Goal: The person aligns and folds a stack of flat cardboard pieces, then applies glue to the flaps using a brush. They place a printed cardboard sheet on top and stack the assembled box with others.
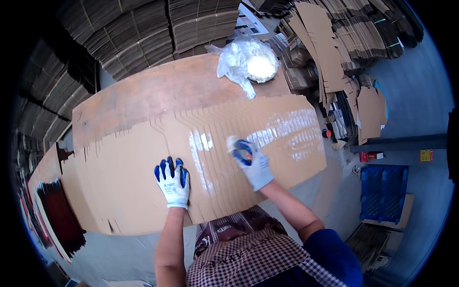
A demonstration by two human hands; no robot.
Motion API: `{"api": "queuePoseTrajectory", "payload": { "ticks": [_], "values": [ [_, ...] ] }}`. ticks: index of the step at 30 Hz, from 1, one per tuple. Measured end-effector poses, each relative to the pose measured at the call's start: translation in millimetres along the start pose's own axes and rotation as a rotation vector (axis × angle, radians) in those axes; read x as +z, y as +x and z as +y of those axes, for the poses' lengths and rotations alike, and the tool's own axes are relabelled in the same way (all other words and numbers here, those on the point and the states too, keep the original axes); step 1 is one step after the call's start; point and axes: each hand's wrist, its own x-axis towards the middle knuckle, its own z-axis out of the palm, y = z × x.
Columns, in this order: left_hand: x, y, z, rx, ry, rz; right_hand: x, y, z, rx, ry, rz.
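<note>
- Open lane: above cardboard sheets (124, 167), between left hand (172, 184) and right hand (252, 162).
- Open strip: bare table (143, 98), beyond sheets.
- Obstacle: plastic-wrapped bundle (251, 62), far right.
- Barrier: stacked cardboard (138, 36), behind.

The overlapping flat tan cardboard sheets (119, 174) are matt, dry-looking paper board with ridged, stepped edges, broken by glossy, wet-looking whitish streaks (195, 148), and they lie on a reddish-brown, wood-like tabletop (143, 93) whose finish is dull and scuffed. Crinkled, shiny clear plastic film (229, 62) wraps around a rounded white mass (260, 67), while the left hand (174, 185) and right hand (253, 165) wear matt white knit-like cloth gloves with dark blue, rubbery-looking coated fingers (185, 177) (the small pale thing (232, 143) in the right one is too blurred to tell its material). The brown-and-white checked apron (239, 258) is soft, matt woven cloth, and the blue latticed pallet (384, 193) looks like hard plastic.
</note>
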Motion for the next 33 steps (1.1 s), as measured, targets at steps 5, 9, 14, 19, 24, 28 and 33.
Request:
{"api": "queuePoseTrajectory", "payload": {
  "ticks": [5,9,14,19,24,28,33],
  "values": [
    [-0.4,3.5,1.6,0.017,-0.025,-0.017,29.9,31.6,39.2,0.147,0.131,0.212],
    [-3.5,0.5,-4.8,0.012,0.004,-0.027,-15.6,50.4,46.8,0.391,-0.072,0.386],
    [-2.7,5.2,1.4,0.039,-0.021,-0.036,43.4,51.9,32.0,0.100,-0.094,0.260],
    [-1.8,4.8,-0.5,0.029,-0.031,-0.025,-15.1,86.2,109.6,0.360,-0.058,0.456],
    [-3.3,3.5,-3.8,0.009,-0.039,-0.022,-19.8,92.9,67.9,0.207,-0.090,0.471],
    [-3.0,6.9,-2.7,0.007,-0.048,-0.023,-23.5,104.0,84.4,0.354,-0.398,0.316],
    [-6.1,5.2,-6.2,-0.013,-0.048,-0.039,27.7,73.1,-2.3,0.170,0.013,0.132]
  ]
}}
